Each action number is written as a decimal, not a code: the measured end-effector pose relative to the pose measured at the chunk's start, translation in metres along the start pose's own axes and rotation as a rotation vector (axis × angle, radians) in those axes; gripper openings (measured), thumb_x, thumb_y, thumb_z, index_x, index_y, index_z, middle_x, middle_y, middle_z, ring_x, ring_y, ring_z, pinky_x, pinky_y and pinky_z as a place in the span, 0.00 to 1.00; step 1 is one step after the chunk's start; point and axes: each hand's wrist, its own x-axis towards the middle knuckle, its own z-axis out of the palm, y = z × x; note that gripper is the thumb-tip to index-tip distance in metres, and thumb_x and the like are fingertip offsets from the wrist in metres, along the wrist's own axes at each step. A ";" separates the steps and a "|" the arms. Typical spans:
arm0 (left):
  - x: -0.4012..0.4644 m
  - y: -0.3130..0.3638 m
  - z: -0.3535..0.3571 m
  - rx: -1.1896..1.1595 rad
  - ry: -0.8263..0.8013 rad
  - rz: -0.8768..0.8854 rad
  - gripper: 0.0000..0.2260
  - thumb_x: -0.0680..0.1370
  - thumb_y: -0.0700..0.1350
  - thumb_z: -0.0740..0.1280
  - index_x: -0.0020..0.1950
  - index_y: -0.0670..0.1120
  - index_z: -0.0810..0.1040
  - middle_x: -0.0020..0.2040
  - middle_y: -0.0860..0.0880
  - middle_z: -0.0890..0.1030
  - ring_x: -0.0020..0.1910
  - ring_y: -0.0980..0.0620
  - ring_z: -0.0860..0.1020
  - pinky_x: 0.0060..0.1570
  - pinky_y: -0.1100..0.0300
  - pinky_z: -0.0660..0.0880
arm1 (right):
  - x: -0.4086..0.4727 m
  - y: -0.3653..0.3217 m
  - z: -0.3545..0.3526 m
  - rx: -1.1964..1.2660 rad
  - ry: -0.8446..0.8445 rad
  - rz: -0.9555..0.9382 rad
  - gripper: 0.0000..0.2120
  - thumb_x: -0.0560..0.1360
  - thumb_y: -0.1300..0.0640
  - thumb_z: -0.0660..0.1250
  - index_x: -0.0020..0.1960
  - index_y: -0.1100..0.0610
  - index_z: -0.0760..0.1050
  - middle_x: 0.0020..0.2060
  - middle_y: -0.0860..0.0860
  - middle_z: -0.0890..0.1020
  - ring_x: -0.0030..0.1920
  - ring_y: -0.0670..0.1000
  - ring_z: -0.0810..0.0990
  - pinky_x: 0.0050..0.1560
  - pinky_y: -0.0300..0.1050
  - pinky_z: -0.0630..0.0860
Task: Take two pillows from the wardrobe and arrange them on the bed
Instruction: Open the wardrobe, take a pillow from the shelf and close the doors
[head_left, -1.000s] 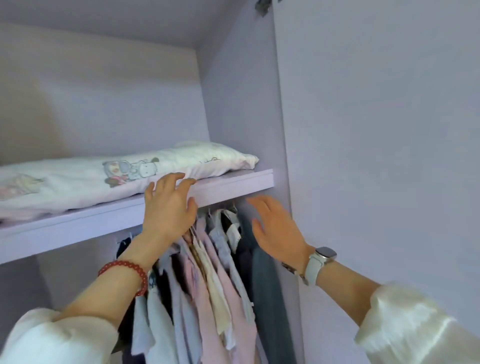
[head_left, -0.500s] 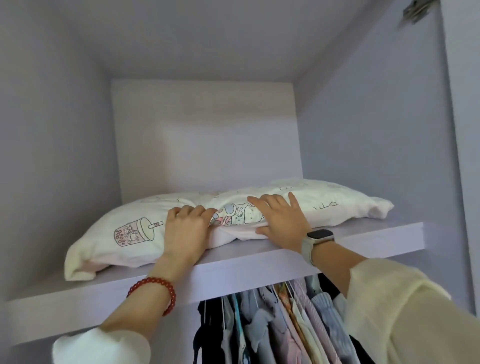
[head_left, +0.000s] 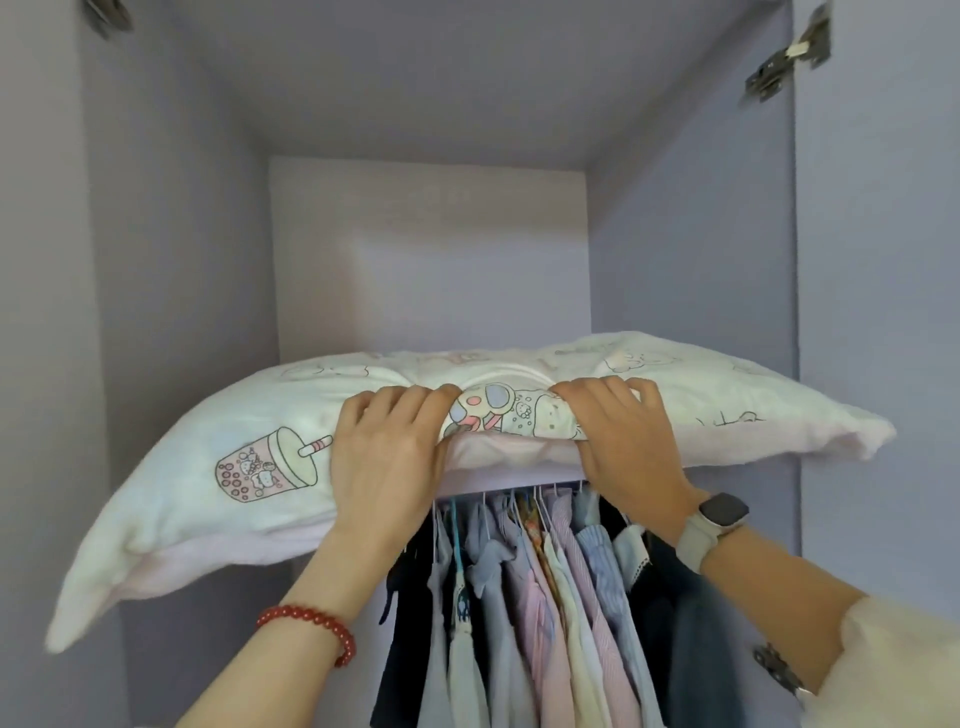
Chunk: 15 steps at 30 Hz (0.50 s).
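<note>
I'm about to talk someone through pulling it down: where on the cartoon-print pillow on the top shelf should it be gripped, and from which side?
Grip the pillow along its front long edge near the middle, from the open front, as the left hand and right hand do. It lies lengthwise across the shelf, and both limp ends droop, so end grips would probably let it sag.

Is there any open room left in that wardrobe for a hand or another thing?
Above the pillow, the upper compartment is open up to its ceiling and back wall. Below the shelf it is crowded: hanging clothes are packed together. Both hands grip the pillow's front edge.
</note>
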 end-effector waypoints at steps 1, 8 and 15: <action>-0.004 0.009 -0.014 -0.006 0.011 -0.004 0.16 0.74 0.50 0.57 0.53 0.45 0.79 0.40 0.48 0.82 0.40 0.44 0.79 0.45 0.55 0.63 | -0.007 -0.001 -0.018 -0.004 0.018 0.006 0.25 0.58 0.70 0.71 0.53 0.59 0.75 0.44 0.53 0.82 0.42 0.55 0.80 0.46 0.48 0.61; -0.016 0.068 -0.094 -0.035 0.179 0.059 0.10 0.72 0.43 0.64 0.52 0.44 0.79 0.39 0.47 0.82 0.39 0.44 0.79 0.43 0.55 0.63 | -0.057 -0.002 -0.131 0.006 0.152 0.035 0.18 0.65 0.64 0.52 0.50 0.61 0.75 0.34 0.54 0.81 0.33 0.56 0.77 0.37 0.45 0.61; -0.003 0.133 -0.119 -0.159 0.167 0.174 0.13 0.63 0.33 0.74 0.45 0.43 0.80 0.32 0.47 0.80 0.31 0.45 0.78 0.39 0.57 0.64 | -0.112 0.020 -0.195 0.091 0.008 0.328 0.14 0.69 0.59 0.53 0.46 0.60 0.75 0.31 0.56 0.80 0.31 0.60 0.78 0.31 0.45 0.69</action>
